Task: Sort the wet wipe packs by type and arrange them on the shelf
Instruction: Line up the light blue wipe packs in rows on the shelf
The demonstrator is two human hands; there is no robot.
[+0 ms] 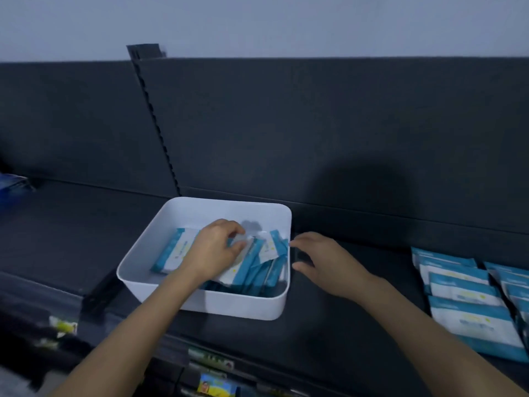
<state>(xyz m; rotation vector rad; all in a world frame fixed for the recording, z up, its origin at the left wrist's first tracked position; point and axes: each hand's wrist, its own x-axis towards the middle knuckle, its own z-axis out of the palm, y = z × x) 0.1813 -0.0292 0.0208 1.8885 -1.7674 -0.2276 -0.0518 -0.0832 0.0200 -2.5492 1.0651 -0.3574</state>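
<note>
Your left hand (217, 250) is down inside the white rectangular plastic bin (229, 308), which sits on the dark flat shelf (71, 224). Its fingers and thumb are curled onto the top pack (243, 260), a blue-and-white wet wipe pack lying tilted on the pile. Your right hand (323, 262) is outside the bin, just beside its right rim, with the fingers spread and relaxed and nothing in them. Whether the fingertips touch the rim cannot be told. The two hands are apart, with the bin's right wall between them.

Inside the bin, the loose blue-and-white wet wipe packs (266, 277) crowd the right half, leaning on one another at angles. One flat pack (174, 253) lies apart near the left wall, and the far part of the bin's floor is bare.

To your right on the same shelf, well apart from the bin, a sorted row of blue-and-white packs (463, 293) lies overlapped front to back. A second row (515, 285) starts just beside it at the edge of the view.
</note>
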